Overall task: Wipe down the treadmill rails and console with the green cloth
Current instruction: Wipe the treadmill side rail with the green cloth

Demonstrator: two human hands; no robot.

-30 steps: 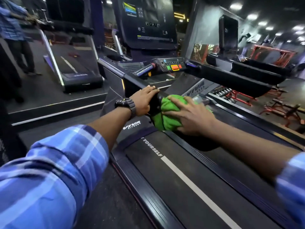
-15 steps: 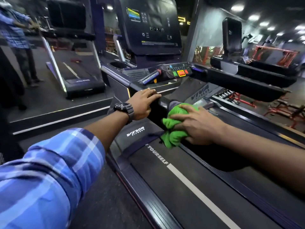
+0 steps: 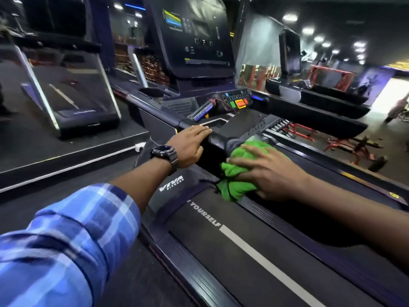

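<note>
While my left hand point(image 3: 190, 145) is lying flat on the top of the treadmill's left rail point(image 3: 155, 111), fingers stretched forward and palm down, gripping nothing, my right hand point(image 3: 267, 173) is pressing the green cloth point(image 3: 239, 176) against the near end of that same rail. The fingers of that hand are spreading over the bunched cloth and clasping it, with the thumb side toward me. The cloth is sitting crumpled just above the deck, its lower edge hanging near the front of the running belt point(image 3: 254, 258), beside the white "YOURSELF" lettering. A dark watch point(image 3: 163, 152) is riding on my left wrist, and my blue checked sleeve point(image 3: 66, 240) is filling the lower left. Farther ahead, the console point(image 3: 194, 41) is standing upright with its coloured buttons point(image 3: 239, 104) below it, well apart from both hands.
</note>
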